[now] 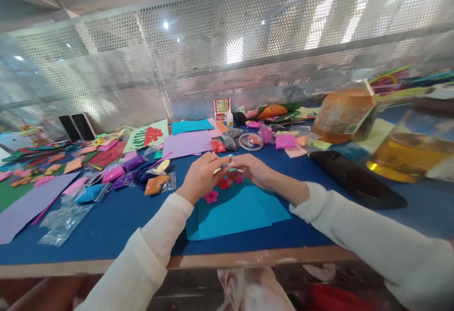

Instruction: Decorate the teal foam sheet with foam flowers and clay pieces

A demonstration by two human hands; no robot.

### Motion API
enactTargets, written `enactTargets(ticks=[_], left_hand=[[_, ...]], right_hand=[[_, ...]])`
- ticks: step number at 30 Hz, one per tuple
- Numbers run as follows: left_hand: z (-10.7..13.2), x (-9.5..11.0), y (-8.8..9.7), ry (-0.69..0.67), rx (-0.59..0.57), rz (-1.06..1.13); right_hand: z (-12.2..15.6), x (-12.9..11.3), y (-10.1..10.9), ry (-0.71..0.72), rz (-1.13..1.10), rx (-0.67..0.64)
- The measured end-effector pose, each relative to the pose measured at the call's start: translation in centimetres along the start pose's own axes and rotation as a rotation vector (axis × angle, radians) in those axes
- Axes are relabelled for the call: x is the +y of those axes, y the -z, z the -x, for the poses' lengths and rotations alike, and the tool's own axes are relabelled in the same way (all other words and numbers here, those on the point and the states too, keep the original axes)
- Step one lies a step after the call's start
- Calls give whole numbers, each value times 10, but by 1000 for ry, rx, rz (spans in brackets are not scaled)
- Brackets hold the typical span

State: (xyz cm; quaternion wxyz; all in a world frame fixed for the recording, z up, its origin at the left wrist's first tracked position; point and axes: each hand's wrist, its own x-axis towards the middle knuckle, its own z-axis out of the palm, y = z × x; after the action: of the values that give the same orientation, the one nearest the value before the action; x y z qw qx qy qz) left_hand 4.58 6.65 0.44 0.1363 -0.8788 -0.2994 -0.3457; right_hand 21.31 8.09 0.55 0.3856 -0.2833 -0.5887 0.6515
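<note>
My left hand (204, 174) and my right hand (253, 168) meet fingertip to fingertip above the far part of a stack of blue paper sheets (234, 216). The fingers of both are bent and pressed together; whatever sits between them is too small and hidden to name. Under and just before the fingers, a pink flower cutout (211, 196) and a red flower cutout (223, 183) lie on the blue paper. Beyond the fingertips are a small red packet (218, 146) and a roll of clear tape (251, 142).
Purple paper (186, 144), a bag of orange clay (156, 185) and a card with a red flower (147, 137) lie to the left. On the right stand a bottle of amber liquid (342, 112) and a clear jug (407, 155), near a dark elongated object (356, 178).
</note>
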Motion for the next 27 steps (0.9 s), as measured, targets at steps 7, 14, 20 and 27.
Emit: enactTargets(ticks=[7,14,20,27], left_hand=[[-2,15,4,-39,202,89],[-2,5,6,142,49,130],[-5,17,11,385,-143,428],[-4,10,10,503,-291,688]], right_hand=[[21,-4,2,19,-139,-126],[20,-3,-6,18,-29,11],[21,-4,-4,115,271,11],[23,-3,-6,167,398,-76]])
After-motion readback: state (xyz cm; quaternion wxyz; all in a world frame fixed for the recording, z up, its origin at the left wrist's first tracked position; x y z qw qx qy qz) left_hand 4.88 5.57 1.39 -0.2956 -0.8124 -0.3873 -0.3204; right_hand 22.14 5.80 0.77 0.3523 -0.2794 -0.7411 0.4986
